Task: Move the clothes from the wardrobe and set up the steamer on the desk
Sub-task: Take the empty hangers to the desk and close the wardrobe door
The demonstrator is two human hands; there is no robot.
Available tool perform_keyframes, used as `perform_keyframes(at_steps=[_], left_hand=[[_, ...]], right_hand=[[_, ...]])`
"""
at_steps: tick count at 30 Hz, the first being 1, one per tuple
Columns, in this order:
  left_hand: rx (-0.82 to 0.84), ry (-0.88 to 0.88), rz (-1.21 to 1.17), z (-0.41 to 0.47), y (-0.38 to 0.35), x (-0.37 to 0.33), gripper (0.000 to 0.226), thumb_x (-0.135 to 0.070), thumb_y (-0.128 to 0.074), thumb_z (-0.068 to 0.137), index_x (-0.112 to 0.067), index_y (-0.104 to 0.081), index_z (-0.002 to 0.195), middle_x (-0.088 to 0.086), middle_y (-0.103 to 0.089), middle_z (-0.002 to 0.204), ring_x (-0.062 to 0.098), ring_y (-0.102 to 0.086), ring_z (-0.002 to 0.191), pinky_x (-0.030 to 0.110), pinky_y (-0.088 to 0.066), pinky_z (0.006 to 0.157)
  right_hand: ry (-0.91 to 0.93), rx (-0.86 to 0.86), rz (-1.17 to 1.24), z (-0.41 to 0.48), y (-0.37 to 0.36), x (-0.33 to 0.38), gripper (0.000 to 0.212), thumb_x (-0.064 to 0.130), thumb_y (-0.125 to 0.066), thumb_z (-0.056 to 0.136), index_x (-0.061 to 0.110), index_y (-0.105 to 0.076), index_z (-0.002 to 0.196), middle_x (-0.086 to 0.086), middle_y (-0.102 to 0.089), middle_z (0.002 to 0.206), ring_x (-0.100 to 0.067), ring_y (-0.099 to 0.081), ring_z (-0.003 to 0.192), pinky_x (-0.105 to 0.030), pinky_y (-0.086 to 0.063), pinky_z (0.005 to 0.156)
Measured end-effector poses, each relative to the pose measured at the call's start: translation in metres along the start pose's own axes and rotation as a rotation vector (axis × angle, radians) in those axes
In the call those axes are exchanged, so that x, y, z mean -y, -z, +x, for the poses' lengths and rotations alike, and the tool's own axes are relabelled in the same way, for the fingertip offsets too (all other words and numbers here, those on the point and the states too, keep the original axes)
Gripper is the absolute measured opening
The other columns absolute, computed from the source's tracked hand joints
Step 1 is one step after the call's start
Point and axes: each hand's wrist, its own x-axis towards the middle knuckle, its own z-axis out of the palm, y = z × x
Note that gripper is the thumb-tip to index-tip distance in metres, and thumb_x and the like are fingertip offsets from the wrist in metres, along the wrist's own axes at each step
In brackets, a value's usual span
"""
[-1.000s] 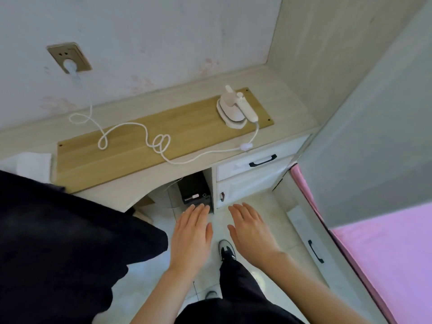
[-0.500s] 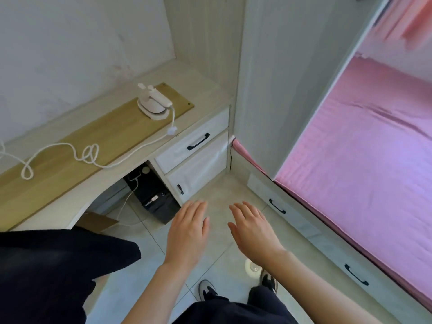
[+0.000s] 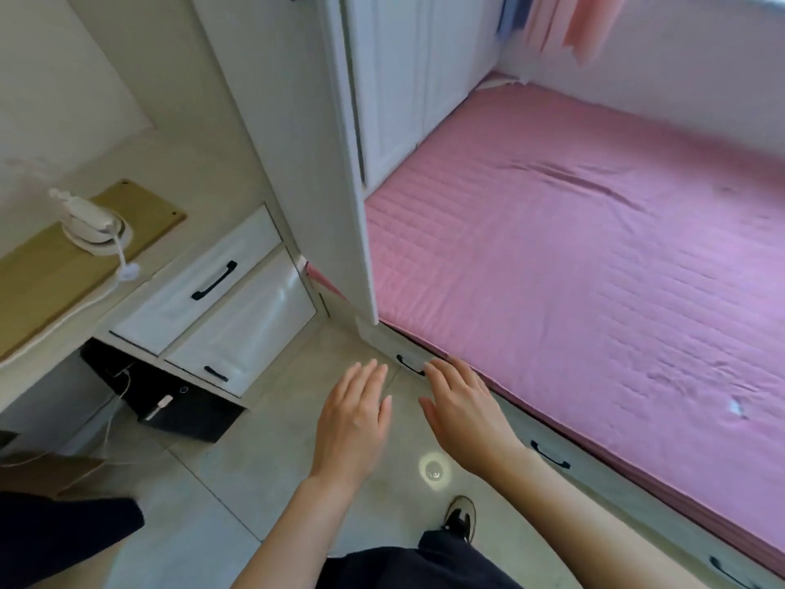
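While the white steamer [image 3: 91, 225] is sitting on the wooden board [image 3: 42, 269] atop the desk [image 3: 212, 197], the left hand [image 3: 352, 423] and right hand [image 3: 463, 414] are hovering flat-fingered and empty over the tiled floor [image 3: 255, 461]. The wardrobe [image 3: 391, 99] is standing shut and hiding its clothes, so gripping a door edge seems wise. A pink mattress [image 3: 594, 269] is lying alongside.

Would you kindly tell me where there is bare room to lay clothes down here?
The pink mattress is largely bare beside the wardrobe. The wooden board is free left of the steamer; its cord crowds the desk edge.
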Motion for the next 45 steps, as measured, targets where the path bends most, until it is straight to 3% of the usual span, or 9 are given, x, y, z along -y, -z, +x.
perform_keyframes(at_steps=[7,10,15,19,31,39,45], left_hand=[[-0.025,0.020,-0.005,0.056,-0.030,-0.071,0.045,-0.031,-0.043,0.093,-0.011,-0.056,0.132,0.005,-0.056,0.136,0.025,-0.048,0.130,0.036,-0.040,0.105],[-0.048,0.043,-0.013,0.085,-0.030,-0.088,0.041,-0.022,-0.054,0.094,-0.010,-0.054,0.133,0.006,-0.055,0.137,0.024,-0.045,0.131,0.036,-0.039,0.105],[-0.076,0.063,-0.018,0.136,-0.026,-0.101,0.042,-0.024,-0.050,0.096,-0.010,-0.051,0.135,0.006,-0.052,0.139,0.021,-0.041,0.134,0.034,-0.035,0.110],[-0.088,0.080,-0.027,0.183,-0.024,-0.098,0.041,-0.024,-0.049,0.096,-0.011,-0.050,0.135,0.005,-0.050,0.141,0.021,-0.039,0.135,0.036,-0.034,0.112],[-0.144,0.210,0.057,0.350,0.005,-0.064,0.040,-0.027,-0.047,0.098,-0.017,-0.048,0.136,0.002,-0.047,0.145,0.022,-0.035,0.138,0.040,-0.038,0.110],[-0.359,0.386,0.023,0.420,0.039,-0.037,0.036,-0.015,-0.052,0.094,-0.009,-0.055,0.129,0.009,-0.052,0.139,0.030,-0.042,0.133,0.046,-0.046,0.102],[-0.444,0.480,0.061,0.447,0.059,-0.024,0.037,-0.012,-0.054,0.093,-0.009,-0.054,0.131,0.008,-0.053,0.139,0.029,-0.043,0.132,0.042,-0.045,0.103]], right_hand=[[-0.023,0.003,0.030,0.017,0.022,-0.089,0.045,0.027,-0.061,0.087,0.004,-0.054,0.125,-0.012,-0.060,0.123,-0.038,-0.052,0.120,-0.044,-0.047,0.098],[0.023,-0.031,0.019,0.036,0.032,-0.113,0.041,0.026,-0.063,0.087,0.004,-0.056,0.121,-0.012,-0.061,0.119,-0.036,-0.054,0.116,-0.042,-0.047,0.099],[0.079,-0.054,-0.006,0.081,0.039,-0.141,0.042,0.027,-0.065,0.086,0.002,-0.057,0.119,-0.013,-0.062,0.118,-0.036,-0.057,0.113,-0.041,-0.047,0.097],[0.094,-0.026,0.013,0.127,0.039,-0.155,0.046,0.028,-0.058,0.090,0.002,-0.053,0.127,-0.014,-0.058,0.126,-0.037,-0.052,0.120,-0.044,-0.046,0.100],[0.194,-0.088,-0.003,0.307,0.070,-0.169,0.046,0.028,-0.063,0.088,0.002,-0.055,0.125,-0.014,-0.061,0.123,-0.035,-0.055,0.118,-0.042,-0.047,0.100],[0.286,-0.121,0.014,0.406,0.087,-0.161,0.042,0.030,-0.053,0.093,0.007,-0.052,0.128,-0.009,-0.058,0.127,-0.031,-0.049,0.125,-0.040,-0.041,0.104],[0.383,-0.133,0.018,0.451,0.093,-0.150,0.042,0.030,-0.051,0.094,0.006,-0.050,0.129,-0.009,-0.058,0.126,-0.030,-0.050,0.124,-0.038,-0.042,0.104]])
